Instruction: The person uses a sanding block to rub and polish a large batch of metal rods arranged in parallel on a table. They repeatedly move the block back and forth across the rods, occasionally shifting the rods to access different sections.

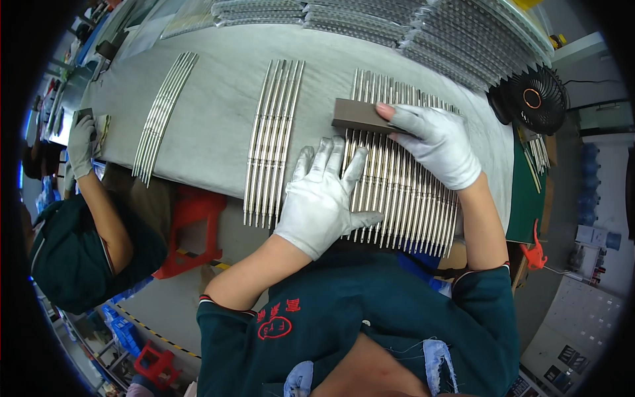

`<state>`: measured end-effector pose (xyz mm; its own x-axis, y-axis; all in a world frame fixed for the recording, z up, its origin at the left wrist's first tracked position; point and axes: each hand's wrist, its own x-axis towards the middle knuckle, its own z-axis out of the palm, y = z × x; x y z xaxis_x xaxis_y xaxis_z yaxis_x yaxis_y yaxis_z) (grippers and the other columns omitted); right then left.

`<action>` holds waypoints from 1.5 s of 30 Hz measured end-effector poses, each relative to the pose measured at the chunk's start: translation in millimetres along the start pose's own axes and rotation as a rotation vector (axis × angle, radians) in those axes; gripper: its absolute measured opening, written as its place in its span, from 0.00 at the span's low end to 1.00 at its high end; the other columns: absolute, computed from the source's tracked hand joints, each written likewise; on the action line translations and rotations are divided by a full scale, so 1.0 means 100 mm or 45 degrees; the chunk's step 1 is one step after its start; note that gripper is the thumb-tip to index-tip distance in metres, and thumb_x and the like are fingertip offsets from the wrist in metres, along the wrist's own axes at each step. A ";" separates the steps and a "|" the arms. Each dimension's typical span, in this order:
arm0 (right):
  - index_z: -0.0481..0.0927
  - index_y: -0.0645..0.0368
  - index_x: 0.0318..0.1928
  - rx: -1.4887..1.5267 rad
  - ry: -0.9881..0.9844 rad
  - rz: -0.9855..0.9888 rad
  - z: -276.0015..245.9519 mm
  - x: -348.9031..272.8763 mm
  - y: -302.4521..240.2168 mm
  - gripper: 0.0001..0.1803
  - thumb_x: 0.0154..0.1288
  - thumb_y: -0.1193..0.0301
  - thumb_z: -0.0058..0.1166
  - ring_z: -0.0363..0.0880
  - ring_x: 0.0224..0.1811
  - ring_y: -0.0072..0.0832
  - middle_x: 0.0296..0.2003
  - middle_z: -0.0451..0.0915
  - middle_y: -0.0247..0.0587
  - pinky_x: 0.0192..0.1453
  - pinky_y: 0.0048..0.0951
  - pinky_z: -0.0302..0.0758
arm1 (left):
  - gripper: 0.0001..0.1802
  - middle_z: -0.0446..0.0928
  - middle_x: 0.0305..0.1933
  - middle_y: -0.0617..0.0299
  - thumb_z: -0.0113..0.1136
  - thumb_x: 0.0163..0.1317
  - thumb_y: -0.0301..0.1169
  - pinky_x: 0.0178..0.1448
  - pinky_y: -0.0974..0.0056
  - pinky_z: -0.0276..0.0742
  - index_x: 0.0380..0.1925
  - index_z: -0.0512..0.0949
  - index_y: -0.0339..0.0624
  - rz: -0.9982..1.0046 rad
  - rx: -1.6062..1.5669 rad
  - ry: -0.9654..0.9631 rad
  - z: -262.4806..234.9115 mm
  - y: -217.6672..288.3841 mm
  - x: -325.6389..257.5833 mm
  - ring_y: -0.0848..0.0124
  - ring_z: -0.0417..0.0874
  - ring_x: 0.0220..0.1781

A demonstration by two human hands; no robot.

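Right hand [436,142], gloved, is clamped on a brown sanding block [360,117] laid crosswise near the far ends of metal rods [403,198] aligned away from the body, while these are pressed flat by the open left hand [324,195].

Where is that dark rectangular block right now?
In the head view, the dark block lies right of centre under the right hand, on the far end of the row of metal rods that the left hand presses flat.

Bright, even overhead light, glints on the metal rods [403,192], strong fisheye bending, black vignette corners.
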<state>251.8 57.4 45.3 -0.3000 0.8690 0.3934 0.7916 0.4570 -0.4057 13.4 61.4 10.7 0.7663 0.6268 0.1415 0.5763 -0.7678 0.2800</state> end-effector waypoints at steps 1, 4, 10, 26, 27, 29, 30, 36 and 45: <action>0.80 0.41 0.61 0.026 -0.019 -0.004 0.00 0.01 0.02 0.29 0.58 0.77 0.63 0.85 0.41 0.37 0.46 0.86 0.39 0.45 0.31 0.81 | 0.58 0.67 0.66 0.32 0.60 0.52 0.68 0.72 0.42 0.60 0.72 0.58 0.38 -0.006 0.004 -0.009 -0.01 0.00 0.00 0.42 0.67 0.70; 0.80 0.44 0.61 0.110 -0.056 0.028 -0.12 -0.09 0.13 0.28 0.59 0.77 0.63 0.86 0.44 0.36 0.47 0.86 0.38 0.49 0.30 0.82 | 0.58 0.67 0.66 0.32 0.60 0.51 0.69 0.72 0.42 0.60 0.72 0.58 0.38 -0.030 0.011 0.015 0.02 0.00 -0.03 0.42 0.67 0.71; 0.79 0.42 0.62 0.038 -0.043 0.028 0.00 0.01 0.05 0.28 0.60 0.76 0.62 0.85 0.42 0.36 0.45 0.86 0.36 0.47 0.31 0.81 | 0.58 0.67 0.67 0.33 0.56 0.53 0.70 0.73 0.43 0.59 0.72 0.59 0.38 -0.013 0.066 -0.050 0.00 0.01 0.01 0.43 0.67 0.71; 0.68 0.46 0.72 0.622 0.967 0.486 -0.13 -0.29 0.48 0.37 0.64 0.76 0.66 0.79 0.52 0.20 0.58 0.79 0.37 0.59 0.22 0.75 | 0.60 0.62 0.71 0.35 0.58 0.50 0.71 0.76 0.42 0.55 0.73 0.57 0.39 -0.027 0.077 -0.151 -0.08 0.05 0.01 0.41 0.63 0.73; 0.69 0.45 0.72 0.638 0.985 0.493 -0.05 -0.30 0.56 0.37 0.64 0.75 0.66 0.80 0.53 0.20 0.58 0.80 0.38 0.59 0.22 0.74 | 0.60 0.62 0.71 0.35 0.59 0.49 0.71 0.76 0.42 0.54 0.73 0.57 0.39 0.030 0.032 -0.164 -0.10 0.07 -0.03 0.41 0.63 0.73; 0.72 0.44 0.70 0.207 0.837 0.445 0.02 -0.39 0.66 0.35 0.63 0.73 0.68 0.82 0.48 0.19 0.54 0.83 0.37 0.53 0.24 0.78 | 0.61 0.61 0.72 0.35 0.62 0.47 0.70 0.76 0.41 0.53 0.72 0.57 0.40 0.139 -0.057 -0.194 -0.11 0.14 -0.16 0.40 0.62 0.74; 0.72 0.44 0.70 0.133 0.804 0.359 0.04 -0.43 0.73 0.35 0.63 0.73 0.68 0.83 0.47 0.19 0.55 0.83 0.37 0.52 0.24 0.79 | 0.61 0.62 0.72 0.36 0.64 0.46 0.69 0.76 0.38 0.52 0.72 0.58 0.40 0.175 -0.129 -0.254 -0.14 0.18 -0.16 0.40 0.61 0.74; 0.72 0.45 0.70 0.493 0.876 0.505 0.08 -0.45 0.73 0.35 0.63 0.73 0.67 0.81 0.51 0.19 0.55 0.83 0.37 0.56 0.24 0.77 | 0.59 0.64 0.73 0.45 0.65 0.44 0.69 0.76 0.37 0.52 0.72 0.61 0.48 0.225 -0.110 -0.275 -0.08 0.29 -0.16 0.45 0.63 0.74; 0.66 0.50 0.73 0.663 1.121 0.571 -0.01 -0.40 0.65 0.37 0.66 0.75 0.64 0.75 0.60 0.23 0.62 0.76 0.37 0.66 0.26 0.70 | 0.62 0.62 0.72 0.43 0.68 0.42 0.66 0.75 0.36 0.52 0.74 0.56 0.50 0.090 -0.009 -0.214 -0.20 0.00 -0.40 0.43 0.63 0.74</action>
<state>316.0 52.1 4.0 0.6021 0.6318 0.4882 0.3521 0.3387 -0.8725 -22.5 39.0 23.9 0.8419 0.5397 0.0003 0.5177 -0.8078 0.2818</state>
